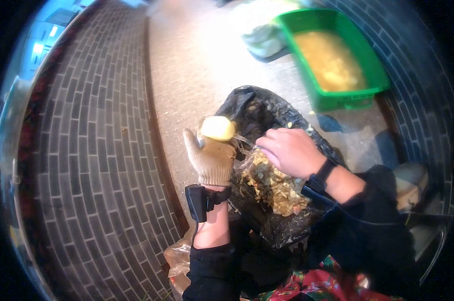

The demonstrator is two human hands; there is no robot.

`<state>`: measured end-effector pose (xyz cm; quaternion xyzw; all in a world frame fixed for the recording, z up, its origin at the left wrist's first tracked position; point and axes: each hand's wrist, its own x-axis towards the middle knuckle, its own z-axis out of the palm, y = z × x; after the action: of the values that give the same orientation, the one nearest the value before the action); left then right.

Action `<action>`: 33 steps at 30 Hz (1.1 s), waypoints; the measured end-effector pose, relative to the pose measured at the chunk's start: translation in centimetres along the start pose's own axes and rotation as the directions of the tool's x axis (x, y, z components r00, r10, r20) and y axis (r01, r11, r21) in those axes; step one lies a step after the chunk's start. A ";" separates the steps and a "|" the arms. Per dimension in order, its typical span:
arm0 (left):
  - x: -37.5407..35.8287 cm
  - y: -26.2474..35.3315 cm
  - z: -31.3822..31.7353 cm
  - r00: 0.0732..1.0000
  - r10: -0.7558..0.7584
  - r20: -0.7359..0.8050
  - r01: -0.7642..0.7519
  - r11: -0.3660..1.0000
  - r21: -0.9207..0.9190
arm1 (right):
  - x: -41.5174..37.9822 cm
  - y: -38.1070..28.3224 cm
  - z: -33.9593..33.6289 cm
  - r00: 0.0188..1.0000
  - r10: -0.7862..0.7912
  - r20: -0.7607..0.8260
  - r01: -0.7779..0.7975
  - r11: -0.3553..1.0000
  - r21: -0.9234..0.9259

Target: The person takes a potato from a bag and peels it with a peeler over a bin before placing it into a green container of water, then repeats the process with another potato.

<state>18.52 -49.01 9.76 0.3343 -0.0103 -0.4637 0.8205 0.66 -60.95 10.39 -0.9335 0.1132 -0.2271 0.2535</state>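
Note:
My left hand [214,155], in a pale knitted glove, is closed around a peeled yellow potato [218,128], with the thumb held out to the side. My bare right hand [292,152] is closed on what looks like a small knife [245,141]; its thin shiny blade points toward the potato, and its handle is hidden in my fingers. Below both hands lies an open black plastic bag [247,108]. Inside it is a heap of peelings [274,188], yellow and brown.
A green tub [329,103] with peeled potatoes in cloudy water stands at the upper right. Beside it is a whitish plastic bag [262,37], blurred by glare. Dark tiled walls [96,125] rise on both sides of the speckled floor [179,75]. A shoe [410,183] shows at right.

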 end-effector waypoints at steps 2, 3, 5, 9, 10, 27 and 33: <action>-0.1 -0.7 0.6 0.999 0.026 -0.027 -0.027 0.999 -0.039 | 0.1 -0.1 -0.2 0.999 -0.010 0.034 0.012 0.999 -0.050; -0.7 -1.2 2.2 0.988 0.097 -0.121 -0.093 0.995 0.034 | 0.1 -0.3 -0.1 0.999 -0.008 0.034 0.009 0.999 -0.051; -0.5 -1.8 2.4 0.963 0.171 -0.207 -0.149 0.982 0.114 | 0.0 -0.7 0.3 0.998 -0.056 0.042 0.061 0.991 -0.118; 0.1 -3.1 1.9 0.946 0.251 -0.207 -0.196 0.947 0.254 | -0.2 -0.8 0.5 0.998 -0.061 0.034 0.065 0.989 -0.130; -0.2 -3.3 2.4 0.954 0.211 -0.211 -0.146 0.946 0.289 | -0.2 -0.9 0.2 0.994 -0.073 0.082 0.083 0.990 -0.118; 0.0 -3.1 2.4 0.968 0.129 -0.216 -0.086 0.976 0.200 | -0.1 0.0 -0.9 0.997 -0.067 0.032 0.068 0.997 -0.023; 0.2 -3.2 1.3 0.972 0.118 -0.204 -0.075 0.976 0.206 | -0.8 -1.3 -0.4 0.987 -0.126 0.095 0.133 0.989 -0.071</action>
<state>15.80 -50.93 8.95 0.4611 0.0161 -0.3808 0.8013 -0.09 -59.75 11.12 -0.9572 0.0494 -0.1963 0.2069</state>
